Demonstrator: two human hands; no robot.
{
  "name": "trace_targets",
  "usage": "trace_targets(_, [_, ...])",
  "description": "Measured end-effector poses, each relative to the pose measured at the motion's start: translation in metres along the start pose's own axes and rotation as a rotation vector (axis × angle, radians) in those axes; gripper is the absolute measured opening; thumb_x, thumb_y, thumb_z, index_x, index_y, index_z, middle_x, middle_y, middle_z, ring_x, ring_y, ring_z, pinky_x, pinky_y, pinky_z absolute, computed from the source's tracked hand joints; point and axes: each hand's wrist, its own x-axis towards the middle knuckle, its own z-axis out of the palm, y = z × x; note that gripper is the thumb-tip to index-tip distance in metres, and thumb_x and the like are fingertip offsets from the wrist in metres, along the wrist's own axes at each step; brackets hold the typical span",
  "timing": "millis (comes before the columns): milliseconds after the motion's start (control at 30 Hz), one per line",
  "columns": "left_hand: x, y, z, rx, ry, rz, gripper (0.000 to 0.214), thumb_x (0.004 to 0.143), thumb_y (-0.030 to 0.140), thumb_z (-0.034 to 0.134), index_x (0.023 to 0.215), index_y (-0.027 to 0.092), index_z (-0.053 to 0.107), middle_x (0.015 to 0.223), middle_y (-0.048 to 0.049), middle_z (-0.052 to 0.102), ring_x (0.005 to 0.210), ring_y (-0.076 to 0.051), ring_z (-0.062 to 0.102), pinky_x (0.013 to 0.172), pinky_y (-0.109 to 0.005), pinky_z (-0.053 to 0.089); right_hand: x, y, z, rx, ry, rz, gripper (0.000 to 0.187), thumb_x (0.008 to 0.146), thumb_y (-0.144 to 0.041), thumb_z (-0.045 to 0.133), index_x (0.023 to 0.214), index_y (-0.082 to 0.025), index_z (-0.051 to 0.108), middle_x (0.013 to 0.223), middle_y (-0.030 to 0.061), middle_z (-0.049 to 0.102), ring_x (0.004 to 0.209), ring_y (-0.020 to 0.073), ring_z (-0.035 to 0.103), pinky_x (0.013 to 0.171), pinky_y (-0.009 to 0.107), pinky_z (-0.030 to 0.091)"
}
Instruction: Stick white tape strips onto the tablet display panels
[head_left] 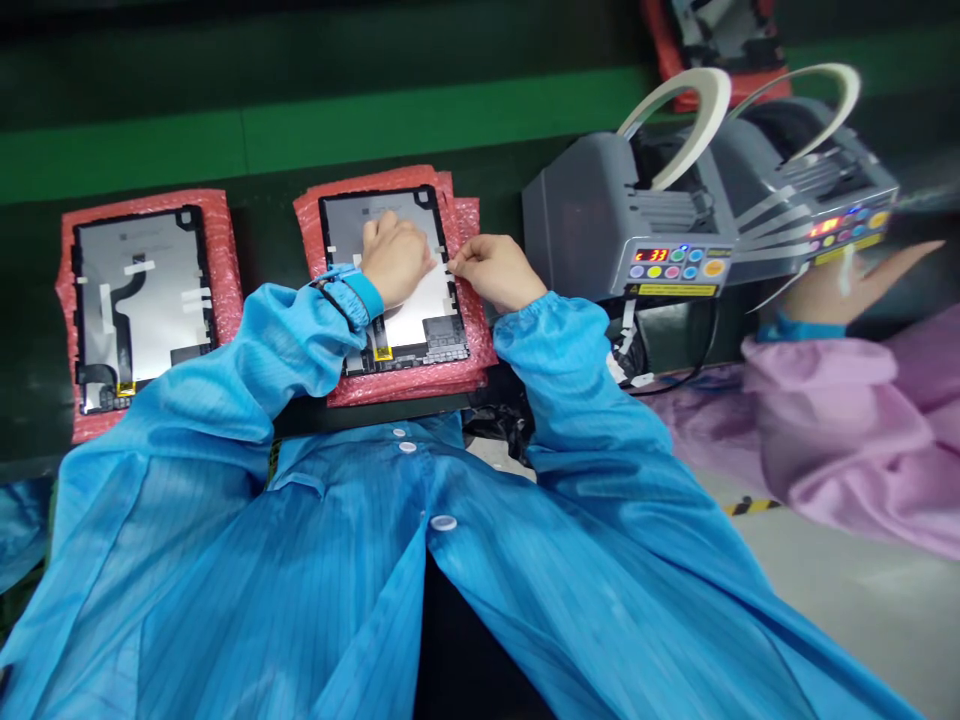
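A tablet screen panel with a black frame lies on stacked red bubble-wrap sheets in front of me. My left hand rests over its upper middle, fingers curled and fingertips toward the right edge; anything beneath them is hidden. At that right edge my right hand pinches a small white bit that looks like tape. White tape tabs sit along the frame. To the left, a second screen panel with a dark flex cable and white tape strips lies on more red bubble wrap.
Two grey tape dispensers with lit displays and white tape rolls stand at the right. A co-worker's hand in a pink sleeve reaches to the farther one. Another wrapped panel lies at the back. A black cable hangs at the front.
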Motion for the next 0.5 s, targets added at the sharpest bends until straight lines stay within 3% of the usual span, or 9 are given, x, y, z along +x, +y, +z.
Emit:
trace_targets(100, [-0.001, 0.005, -0.010, 0.034, -0.018, -0.060, 0.011, 0.080, 0.029, 0.072, 0.077, 0.019, 0.066, 0.096, -0.0096, 0.066, 0.115, -0.034, 0.048, 0.103, -0.049, 0.034, 0.001, 0.009, 0.000, 0.055, 0.066, -0.007, 0.018, 0.071, -0.016, 0.074, 0.067, -0.017, 0.057, 0.058, -0.0040, 0.044, 0.062, 0.0123, 0.045, 0.070, 0.033, 0.045])
trace_targets(200, [-0.003, 0.012, -0.023, 0.065, -0.051, -0.117, 0.012, 0.082, 0.030, 0.070, 0.091, 0.022, 0.071, 0.100, -0.0066, 0.066, 0.115, -0.031, 0.050, 0.103, -0.048, 0.035, -0.009, 0.019, 0.001, -0.010, 0.181, -0.194, 0.010, 0.077, -0.017, 0.068, 0.086, -0.016, 0.067, 0.066, -0.0007, 0.052, 0.068, 0.0150, 0.051, 0.074, 0.036, 0.048])
trace_targets(333, [-0.009, 0.019, -0.027, 0.099, -0.094, -0.090, 0.016, 0.086, 0.034, 0.067, 0.092, 0.020, 0.073, 0.105, -0.0082, 0.066, 0.119, -0.033, 0.049, 0.105, -0.050, 0.033, -0.031, 0.023, 0.010, -0.280, 0.221, -0.429, 0.025, 0.090, -0.020, 0.049, 0.099, -0.019, 0.073, 0.086, 0.0079, 0.062, 0.090, 0.0227, 0.059, 0.090, 0.045, 0.048])
trace_targets(500, [-0.014, 0.025, -0.028, 0.161, -0.109, -0.060, 0.015, 0.086, 0.030, 0.069, 0.094, 0.018, 0.074, 0.116, -0.0107, 0.064, 0.125, -0.035, 0.045, 0.106, -0.053, 0.032, -0.039, 0.023, 0.020, -0.333, 0.218, -0.392, 0.030, 0.090, -0.015, 0.043, 0.100, -0.017, 0.071, 0.094, 0.0099, 0.062, 0.098, 0.0242, 0.059, 0.096, 0.046, 0.046])
